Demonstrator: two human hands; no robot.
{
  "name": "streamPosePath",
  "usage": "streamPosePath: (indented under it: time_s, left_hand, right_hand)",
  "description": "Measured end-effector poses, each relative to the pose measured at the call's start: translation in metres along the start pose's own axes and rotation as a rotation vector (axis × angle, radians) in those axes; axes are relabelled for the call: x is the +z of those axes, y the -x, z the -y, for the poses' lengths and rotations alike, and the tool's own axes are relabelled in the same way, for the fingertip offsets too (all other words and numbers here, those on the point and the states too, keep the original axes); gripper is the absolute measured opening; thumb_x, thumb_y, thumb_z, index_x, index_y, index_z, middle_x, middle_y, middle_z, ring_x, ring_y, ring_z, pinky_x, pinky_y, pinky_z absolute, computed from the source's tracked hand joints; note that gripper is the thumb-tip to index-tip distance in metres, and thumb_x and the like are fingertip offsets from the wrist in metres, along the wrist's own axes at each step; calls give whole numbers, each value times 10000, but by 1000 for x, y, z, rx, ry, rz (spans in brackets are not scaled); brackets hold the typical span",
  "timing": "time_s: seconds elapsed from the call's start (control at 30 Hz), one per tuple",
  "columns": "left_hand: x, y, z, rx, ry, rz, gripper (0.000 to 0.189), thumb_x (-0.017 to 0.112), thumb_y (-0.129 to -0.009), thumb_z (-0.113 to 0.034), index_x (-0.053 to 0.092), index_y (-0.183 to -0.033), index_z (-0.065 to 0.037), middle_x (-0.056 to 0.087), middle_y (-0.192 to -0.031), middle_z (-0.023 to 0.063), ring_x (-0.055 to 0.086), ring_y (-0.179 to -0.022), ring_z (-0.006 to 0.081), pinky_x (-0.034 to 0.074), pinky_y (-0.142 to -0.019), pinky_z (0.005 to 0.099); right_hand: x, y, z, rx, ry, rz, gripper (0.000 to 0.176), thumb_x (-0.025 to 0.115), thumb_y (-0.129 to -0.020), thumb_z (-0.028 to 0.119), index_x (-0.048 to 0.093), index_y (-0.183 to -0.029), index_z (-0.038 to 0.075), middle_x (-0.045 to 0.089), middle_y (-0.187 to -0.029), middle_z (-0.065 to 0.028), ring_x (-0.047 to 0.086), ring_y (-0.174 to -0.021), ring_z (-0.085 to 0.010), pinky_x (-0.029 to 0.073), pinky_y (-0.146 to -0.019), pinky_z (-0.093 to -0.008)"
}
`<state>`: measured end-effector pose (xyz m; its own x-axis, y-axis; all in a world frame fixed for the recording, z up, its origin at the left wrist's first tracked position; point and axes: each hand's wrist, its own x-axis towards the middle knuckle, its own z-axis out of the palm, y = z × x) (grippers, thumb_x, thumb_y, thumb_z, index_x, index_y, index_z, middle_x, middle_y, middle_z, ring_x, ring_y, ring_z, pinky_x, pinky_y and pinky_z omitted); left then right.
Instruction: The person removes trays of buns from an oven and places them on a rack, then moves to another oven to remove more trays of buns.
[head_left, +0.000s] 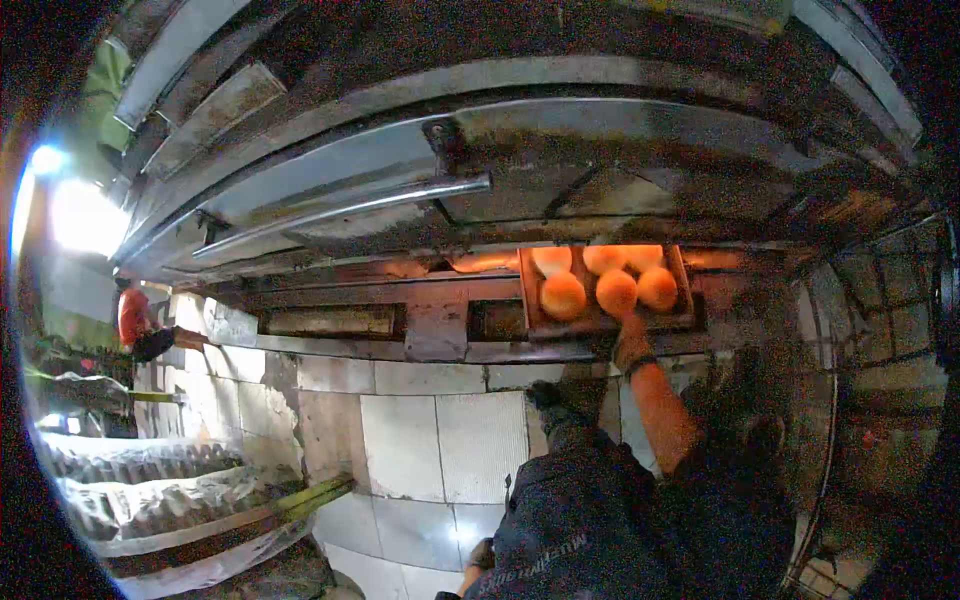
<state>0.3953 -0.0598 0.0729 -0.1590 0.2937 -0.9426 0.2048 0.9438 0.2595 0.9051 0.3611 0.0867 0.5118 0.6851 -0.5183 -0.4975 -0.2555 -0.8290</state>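
Several round, golden buns sit in a shallow tray at the glowing mouth of an oven. My right hand reaches over the front edge of the tray, its fingertips at the middle front bun. Those fingers are blurred, so whether they grip the bun or only touch it does not show. Down by my dark clothing, my left hand is partly visible with its fingers curled. Whatever it may hold is hidden.
Above the tray hangs the oven's front with a long metal handle bar. Plastic-covered racks stand at the lower left. A person in a red top is at the far left. White tiles lie below the oven ledge.
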Motion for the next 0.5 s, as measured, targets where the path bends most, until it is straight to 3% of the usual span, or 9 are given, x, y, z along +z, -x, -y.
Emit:
streamPosePath:
  time_s: [0.1, 0.2, 0.27, 0.37, 0.5]
  left_hand:
    - [11, -3, 0, 53, -45, -49, 316, 599, -803, -127, 563, -1110, -57, 622, -880, 108, 588, -739, 207, 503, -648, 351]
    - [7, -44, -5, 236, -123, -183, 356, 626, -788, -117, 549, -1132, -68, 633, -917, 123, 600, -759, 202, 511, -675, 330]
    - [1, -67, -29, 279, 32, -193, 388, 628, -794, -148, 533, -1160, -60, 618, -923, 121, 592, -779, 195, 509, -696, 326]
    - [10, -21, -124, 359, 654, -162, 478, 586, -824, -276, 500, -1214, -14, 566, -951, 104, 556, -828, 203, 497, -707, 338]
    - [31, 12, -153, 578, 624, -137, 577, 548, -823, -334, 440, -1281, 1, 545, -1022, 106, 536, -923, 208, 490, -733, 332]
  right_hand:
    - [30, -56, 19, -116, 356, 33, 436, 435, -915, 362, 531, -1211, 56, 558, -1174, -135, 551, -1021, -290, 455, -903, -398]
    - [65, -87, 37, -215, 772, 113, 434, 435, -914, 366, 542, -1202, 59, 568, -1156, -137, 554, -1011, -293, 452, -904, -396]
    - [80, -91, 50, -276, 964, 164, 433, 436, -913, 368, 549, -1196, 61, 575, -1145, -138, 556, -1005, -295, 451, -904, -395]
    - [64, -51, 52, -408, 1137, 184, 431, 437, -911, 371, 559, -1187, 63, 585, -1128, -140, 560, -995, -298, 448, -904, -393]
    - [-9, 48, 31, -471, 1226, 297, 429, 437, -909, 376, 573, -1175, 67, 598, -1105, -143, 564, -982, -302, 445, -904, -390]
